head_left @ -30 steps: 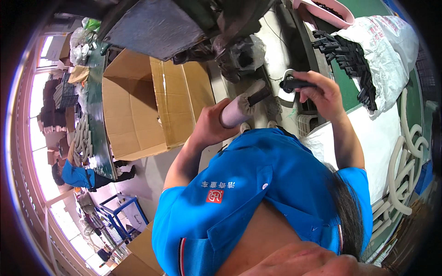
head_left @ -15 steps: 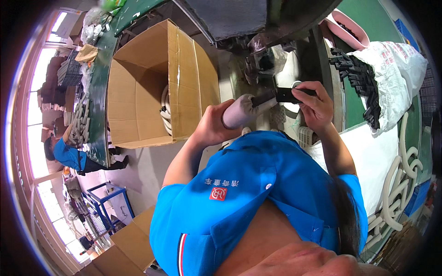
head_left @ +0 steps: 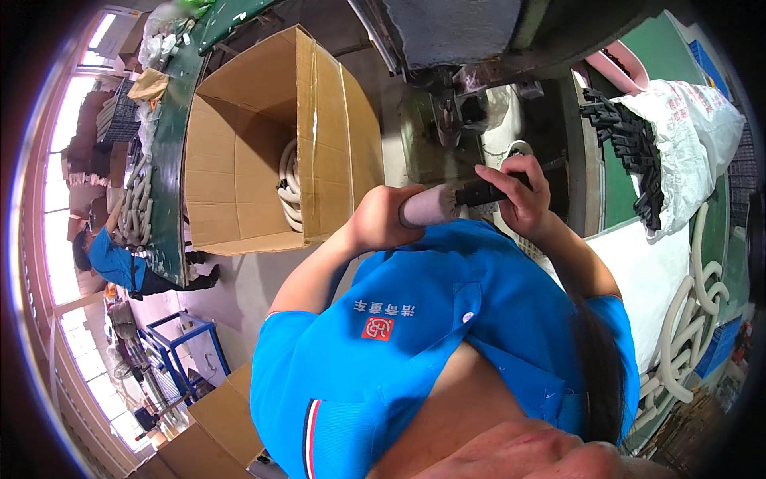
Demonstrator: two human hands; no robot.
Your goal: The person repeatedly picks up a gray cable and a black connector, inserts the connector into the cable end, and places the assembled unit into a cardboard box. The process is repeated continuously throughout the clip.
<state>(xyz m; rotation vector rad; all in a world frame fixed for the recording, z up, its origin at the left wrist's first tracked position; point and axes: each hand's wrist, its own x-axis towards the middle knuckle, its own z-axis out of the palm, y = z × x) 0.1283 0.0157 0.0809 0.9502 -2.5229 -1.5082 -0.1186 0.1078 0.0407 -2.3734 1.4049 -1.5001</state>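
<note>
Blue short-sleeved shirt [head_left: 431,279], red chest badge [head_left: 377,329].

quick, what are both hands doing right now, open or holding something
Left hand: closed around the grey tube.
Right hand: closed on the black piece at the tube's end.

Left head-worn fisheye; looks steeply down, close above wearer's blue shirt [head_left: 343,351], left hand [head_left: 384,217], right hand [head_left: 525,201].

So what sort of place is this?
Probably a factory workshop: black parts heaped by a white sack, curved pale tubes at the right, and a large open cardboard box.
</note>
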